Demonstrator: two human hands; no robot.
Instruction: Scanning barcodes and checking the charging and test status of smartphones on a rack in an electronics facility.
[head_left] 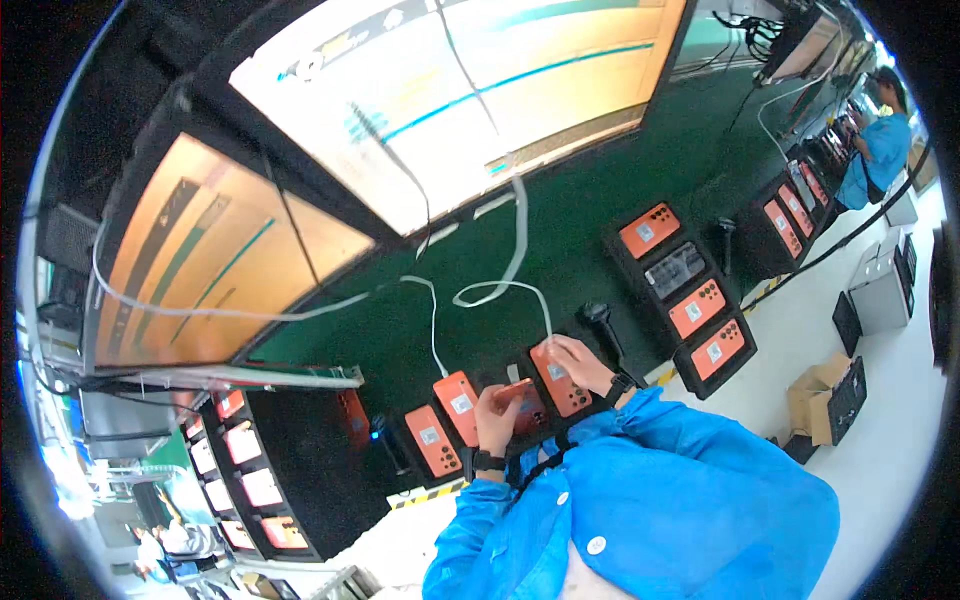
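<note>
My left hand [494, 420] is wrapped round a dark reddish phone [529, 410], lifted and tilted in front of my body. With bent fingers, my right hand [582, 364] is at the upper end of an orange phone [557, 385], where a white cable [543, 312] comes down; the pinch hides the cable's tip, so I cannot tell whether it is plugged in. Left of my left hand lies a second orange phone [460, 405] with another white cable [435, 335] at its top. Beside it is a third orange phone [432, 440] with a white label.
Black handheld scanners [602, 325] [388, 445] stand on both sides. A black tray [655, 290] with several phones is at the right; a black rack [270, 460] of phones stands left. Bright screens [470, 95] hang ahead. A co-worker in blue [885, 145] is at the far right.
</note>
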